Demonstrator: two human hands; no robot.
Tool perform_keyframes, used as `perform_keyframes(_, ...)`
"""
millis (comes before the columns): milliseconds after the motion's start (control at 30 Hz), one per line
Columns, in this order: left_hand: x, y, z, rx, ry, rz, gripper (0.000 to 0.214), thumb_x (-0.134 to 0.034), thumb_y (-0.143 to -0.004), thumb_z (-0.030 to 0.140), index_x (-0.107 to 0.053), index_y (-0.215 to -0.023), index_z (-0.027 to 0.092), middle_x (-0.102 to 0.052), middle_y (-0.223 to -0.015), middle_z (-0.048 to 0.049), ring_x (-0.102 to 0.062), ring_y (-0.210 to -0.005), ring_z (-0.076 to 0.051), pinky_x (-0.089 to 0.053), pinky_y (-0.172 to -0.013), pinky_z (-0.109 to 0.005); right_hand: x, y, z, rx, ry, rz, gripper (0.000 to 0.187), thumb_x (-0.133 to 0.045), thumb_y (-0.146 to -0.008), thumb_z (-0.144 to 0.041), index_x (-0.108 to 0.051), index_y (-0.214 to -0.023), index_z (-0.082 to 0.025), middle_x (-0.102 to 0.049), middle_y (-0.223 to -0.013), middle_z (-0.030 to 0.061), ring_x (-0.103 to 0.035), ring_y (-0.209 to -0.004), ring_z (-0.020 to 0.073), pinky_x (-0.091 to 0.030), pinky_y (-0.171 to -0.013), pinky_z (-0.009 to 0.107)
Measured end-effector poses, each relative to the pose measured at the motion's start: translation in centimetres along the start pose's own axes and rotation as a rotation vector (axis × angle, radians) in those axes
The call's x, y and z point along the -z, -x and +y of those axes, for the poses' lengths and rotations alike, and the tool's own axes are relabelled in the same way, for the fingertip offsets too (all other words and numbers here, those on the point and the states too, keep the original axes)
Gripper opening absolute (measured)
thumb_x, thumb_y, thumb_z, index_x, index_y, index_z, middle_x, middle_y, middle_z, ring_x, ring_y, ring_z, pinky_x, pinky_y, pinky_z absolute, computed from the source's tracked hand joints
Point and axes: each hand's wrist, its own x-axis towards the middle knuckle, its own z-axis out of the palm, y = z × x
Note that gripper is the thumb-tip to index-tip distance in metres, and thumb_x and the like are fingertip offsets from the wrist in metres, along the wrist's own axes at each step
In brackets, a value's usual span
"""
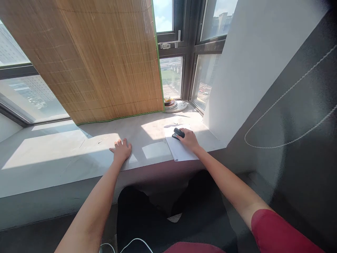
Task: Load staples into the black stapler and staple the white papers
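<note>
My right hand (189,139) is closed round a small black stapler (178,134) that rests on a stack of white paper (180,151) near the right end of the grey windowsill (65,154). My left hand (121,150) lies flat on the sill to the left of the paper, fingers stretched out, holding nothing. A smaller pale sheet or patch of light (156,150) lies between the two hands.
A bamboo blind (105,59) hangs down to the sill at the back. Stacked plates (172,104) sit by the window corner. A white wall (250,63) and a dark wall (302,116) close off the right side. My legs are below the sill's front edge.
</note>
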Motion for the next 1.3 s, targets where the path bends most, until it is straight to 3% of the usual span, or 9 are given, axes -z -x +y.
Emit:
perform_keyframes(100,0.1,0.2,0.0,-0.003,-0.001,-0.006,0.068,-0.028,-0.108,0.047,-0.045,-0.166,0.018,-0.034,-0.176,-0.0263,-0.025,-0.164,-0.047,-0.019,-0.124,-0.083,0.8,-2.8,1.4,0.01,-0.041,0.011,0.031,-0.062,-0.104,-0.041,-0.078,-0.12,-0.021,-0.077,-0.117,0.0118,-0.069,-0.112,0.028,-0.055,-0.1,0.044)
perform_keyframes(200,0.1,0.3,0.0,-0.013,-0.007,0.001,0.068,-0.027,-0.108,0.048,-0.044,-0.166,0.017,-0.034,-0.175,-0.0269,-0.026,-0.164,-0.048,-0.019,-0.124,-0.084,1.0,-6.6,3.1,0.056,-0.029,0.021,0.031,-0.051,-0.103,-0.023,-0.078,-0.116,-0.016,-0.076,-0.126,0.0152,-0.067,-0.12,0.0269,-0.052,-0.109,0.045)
perform_keyframes(433,0.2,0.5,0.0,-0.004,0.001,0.015,0.065,-0.031,-0.108,0.047,-0.047,-0.165,0.019,-0.038,-0.173,-0.0269,-0.028,-0.163,-0.046,-0.019,-0.125,-0.081,-3.3,-10.5,3.5,0.121,0.025,-0.321,0.042,-0.057,-0.095,-0.025,-0.073,-0.133,-0.018,-0.073,-0.142,0.0177,-0.067,-0.133,0.0268,-0.05,-0.114,0.049)
perform_keyframes(567,0.2,0.7,0.2,-0.001,0.022,0.035,0.063,-0.034,-0.108,0.046,-0.049,-0.163,0.02,-0.041,-0.171,-0.0268,-0.03,-0.162,-0.045,-0.019,-0.125,-0.082,-7.2,-10.1,0.5,0.118,0.028,-0.309,0.047,-0.061,-0.093,-0.027,-0.072,-0.139,-0.024,-0.07,-0.149,0.0157,-0.059,-0.148,0.0309,-0.042,-0.124,0.059)
perform_keyframes(733,0.5,0.3,-0.3,0.022,0.135,0.016,0.058,-0.031,-0.109,0.041,-0.052,-0.159,0.022,-0.041,-0.173,-0.0233,-0.031,-0.164,-0.041,-0.016,-0.128,-0.079,-13.2,-10.1,-7.7,0.164,0.017,-0.418,0.055,-0.053,-0.101,-0.03,-0.062,-0.156,-0.024,-0.057,-0.165,0.0128,-0.039,-0.164,0.0343,-0.023,-0.135,0.064)
perform_keyframes(967,1.0,-0.7,-1.7,0.226,0.473,0.156,0.051,-0.028,-0.11,0.031,-0.052,-0.152,0.016,-0.056,-0.163,-0.0188,-0.049,-0.155,-0.027,-0.036,-0.13,-0.048,-20.8,-10.6,-18.9,0.283,0.016,-0.546,0.059,-0.045,-0.109,-0.031,-0.048,-0.164,-0.011,-0.034,-0.177,0.0205,-0.029,-0.168,0.0355,-0.015,-0.136,0.065)
perform_keyframes(1133,1.0,-0.6,-2.1,0.256,0.541,0.197,0.047,-0.03,-0.11,0.032,-0.051,-0.15,0.017,-0.057,-0.161,-0.0171,-0.055,-0.15,-0.026,-0.045,-0.122,-0.041,-21.1,-9.9,-20.6,0.34,-0.022,-0.456,0.059,-0.05,-0.107,-0.031,-0.047,-0.163,-0.01,-0.032,-0.179,0.0219,-0.034,-0.164,0.0362,-0.024,-0.134,0.06)
perform_keyframes(1233,1.1,-0.6,-1.9,0.275,0.523,0.176,0.045,-0.029,-0.111,0.032,-0.051,-0.148,0.019,-0.062,-0.156,-0.0154,-0.055,-0.149,-0.027,-0.046,-0.12,-0.042,-19.1,-9.0,-19.2,0.287,-0.07,-0.245,0.046,-0.042,-0.107,-0.021,-0.06,-0.149,-0.013,-0.056,-0.161,0.0202,-0.052,-0.147,0.0335,-0.043,-0.121,0.05)
perform_keyframes(1300,1.2,-0.5,-1.8,0.284,0.509,0.161,0.044,-0.029,-0.111,0.033,-0.052,-0.146,0.019,-0.063,-0.154,-0.0158,-0.056,-0.147,-0.029,-0.045,-0.12,-0.044,-17.6,-8.2,-17.7,0.257,-0.103,-0.223,0.046,-0.038,-0.104,-0.012,-0.068,-0.139,-0.016,-0.068,-0.144,0.0169,-0.06,-0.134,0.031,-0.051,-0.112,0.045)
